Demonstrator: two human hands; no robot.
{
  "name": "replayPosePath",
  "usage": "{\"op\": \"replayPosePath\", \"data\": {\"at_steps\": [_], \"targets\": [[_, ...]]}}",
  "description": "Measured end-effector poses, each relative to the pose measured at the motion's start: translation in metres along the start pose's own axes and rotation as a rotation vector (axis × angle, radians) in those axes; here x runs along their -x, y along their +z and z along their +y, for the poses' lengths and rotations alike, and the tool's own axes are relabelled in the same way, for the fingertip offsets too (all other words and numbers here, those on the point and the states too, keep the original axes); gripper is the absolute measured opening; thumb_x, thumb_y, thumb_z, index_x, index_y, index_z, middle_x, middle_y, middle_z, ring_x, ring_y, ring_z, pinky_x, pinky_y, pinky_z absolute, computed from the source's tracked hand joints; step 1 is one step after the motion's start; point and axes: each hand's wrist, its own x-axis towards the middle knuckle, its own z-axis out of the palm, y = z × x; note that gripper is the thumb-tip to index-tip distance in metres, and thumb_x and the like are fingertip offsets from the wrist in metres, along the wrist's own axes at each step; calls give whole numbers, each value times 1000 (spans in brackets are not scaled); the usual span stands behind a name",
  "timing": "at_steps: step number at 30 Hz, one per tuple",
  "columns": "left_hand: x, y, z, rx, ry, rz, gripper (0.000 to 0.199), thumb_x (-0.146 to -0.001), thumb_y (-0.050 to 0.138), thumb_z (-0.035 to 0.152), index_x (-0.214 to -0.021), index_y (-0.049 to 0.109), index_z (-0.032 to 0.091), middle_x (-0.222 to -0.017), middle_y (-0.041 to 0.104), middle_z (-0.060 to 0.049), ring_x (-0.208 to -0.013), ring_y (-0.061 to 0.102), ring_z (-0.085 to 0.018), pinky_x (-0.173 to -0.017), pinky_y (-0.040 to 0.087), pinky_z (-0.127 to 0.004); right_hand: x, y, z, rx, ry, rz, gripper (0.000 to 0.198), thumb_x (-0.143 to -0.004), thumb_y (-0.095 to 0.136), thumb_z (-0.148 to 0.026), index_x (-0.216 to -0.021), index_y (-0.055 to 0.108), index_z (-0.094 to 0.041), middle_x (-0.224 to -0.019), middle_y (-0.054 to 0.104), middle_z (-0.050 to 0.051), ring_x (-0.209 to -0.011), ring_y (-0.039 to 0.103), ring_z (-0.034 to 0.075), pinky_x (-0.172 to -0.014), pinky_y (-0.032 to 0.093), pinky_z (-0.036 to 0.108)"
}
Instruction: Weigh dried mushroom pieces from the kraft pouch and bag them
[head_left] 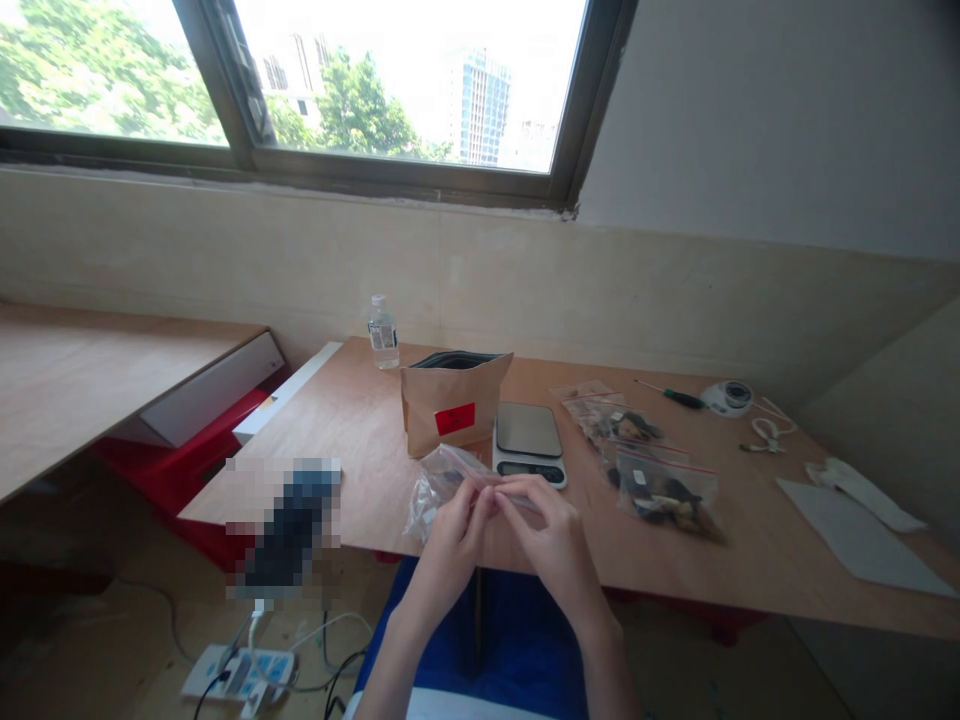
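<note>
Both of my hands meet at the table's front edge, fingertips pinched on a clear zip-lock bag [442,480]. My left hand [456,525] grips the bag's top edge, and my right hand [551,530] pinches that edge close beside it. The bag hangs crumpled to the left of my fingers; whether anything lies in it I cannot tell. Just behind stands an open brown paper pouch [450,405] with a red label. A kitchen scale [529,432] with a steel plate sits beside the pouch, beyond my right hand.
Several filled zip-lock bags [667,495] lie right of the scale. Farther right are a screwdriver [679,398], a white dome camera [727,398] with its cable and a white sheet [855,535]. A water bottle [383,335] stands at the back; a power strip [240,675] lies on the floor.
</note>
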Motion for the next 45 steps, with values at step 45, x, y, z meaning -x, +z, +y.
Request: {"op": "replayPosePath", "data": {"at_steps": [45], "targets": [[9, 8, 17, -190, -13, -41, 28, -89, 47, 36, -69, 55, 17, -63, 58, 0, -59, 55, -12, -56, 40, -20, -5, -27, 24, 10, 254, 686, 16, -79, 60, -33, -74, 50, -20, -76, 71, 7, -70, 71, 20, -62, 56, 28]]}}
